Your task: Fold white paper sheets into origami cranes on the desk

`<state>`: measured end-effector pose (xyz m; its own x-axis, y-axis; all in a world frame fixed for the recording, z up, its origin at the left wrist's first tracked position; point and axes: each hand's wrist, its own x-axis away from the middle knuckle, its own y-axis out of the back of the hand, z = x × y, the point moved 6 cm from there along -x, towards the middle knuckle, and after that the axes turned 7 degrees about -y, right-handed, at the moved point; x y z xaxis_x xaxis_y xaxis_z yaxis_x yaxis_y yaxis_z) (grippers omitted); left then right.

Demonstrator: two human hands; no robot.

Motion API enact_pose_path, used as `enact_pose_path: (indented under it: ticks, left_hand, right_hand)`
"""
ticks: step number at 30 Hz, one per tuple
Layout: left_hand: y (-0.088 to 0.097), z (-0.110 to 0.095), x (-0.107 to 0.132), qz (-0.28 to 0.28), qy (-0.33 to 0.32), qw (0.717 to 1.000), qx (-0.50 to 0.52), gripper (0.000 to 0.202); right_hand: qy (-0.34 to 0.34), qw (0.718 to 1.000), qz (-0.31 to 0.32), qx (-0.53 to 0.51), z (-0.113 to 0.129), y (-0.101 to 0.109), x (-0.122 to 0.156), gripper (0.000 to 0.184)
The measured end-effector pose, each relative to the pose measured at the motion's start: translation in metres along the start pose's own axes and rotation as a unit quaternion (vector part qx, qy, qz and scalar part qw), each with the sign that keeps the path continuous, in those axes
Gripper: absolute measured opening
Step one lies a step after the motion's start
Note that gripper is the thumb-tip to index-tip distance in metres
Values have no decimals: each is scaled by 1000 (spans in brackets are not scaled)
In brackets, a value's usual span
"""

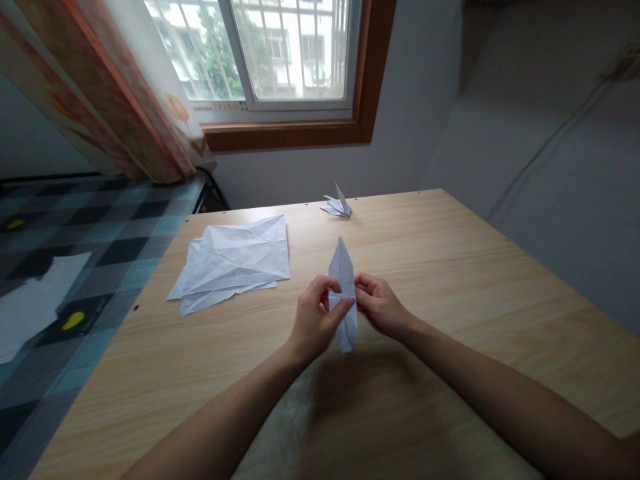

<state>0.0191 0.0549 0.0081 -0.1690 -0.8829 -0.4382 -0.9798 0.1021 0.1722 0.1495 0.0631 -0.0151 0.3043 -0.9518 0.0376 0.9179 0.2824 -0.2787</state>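
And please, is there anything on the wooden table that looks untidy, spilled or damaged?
Yes, slightly: the white sheets at the left of the table are creased, and they overlap askew, their edges not lined up. No spill is visible.

The folded paper (343, 263) hides some fingertips of the right hand (379, 305); the left hand (316, 319) covers part of its near face. Far left of the grip, loose paper (30, 307) is cut off; beyond the grip, the window (295, 57) is cropped above.

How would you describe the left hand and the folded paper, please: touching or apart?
Touching: the head view shows the left hand with its thumb laid across the folded paper.
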Motion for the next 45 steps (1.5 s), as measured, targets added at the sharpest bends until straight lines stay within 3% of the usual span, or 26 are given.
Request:
enact_pose_path:
  ticks: [6,10,17,24,28,31,36,41,45]
  left_hand:
    - [-1,4,3,5,20,1000,7,34]
    - [0,6,4,-2,39,999,8,31]
    - [2,9,0,-37,68,984,160,25]
    - [1,16,-2,-71,114,960,244,41]
    - [6,17,-1,-89,95,969,209,31]
    - [6,14,-1,-58,83,983,153,19]
    - [-1,10,0,26,86,988,126,30]
    - [1,-6,-5,35,16,999,5,26]
    - [3,-13,-7,28,-13,999,-11,23]
  right_hand:
    - [7,1000,19,-22,0,0,0,31]
    - [-4,999,25,-30,0,-1,0,31]
    - [-43,996,1,-78,-3,2,-1,34]
    - [-54,992,-15,-116,-4,5,-1,32]
    - [-45,991,-45,-115,-4,8,-1,32]
    - [-28,991,-80,-101,-4,12,-1,33]
    - [-1,993,-93,-74,0,10,1,36]
    - [18,995,-93,-24,3,4,2,38]
    - [28,994,-101,-6,4,4,2,37]
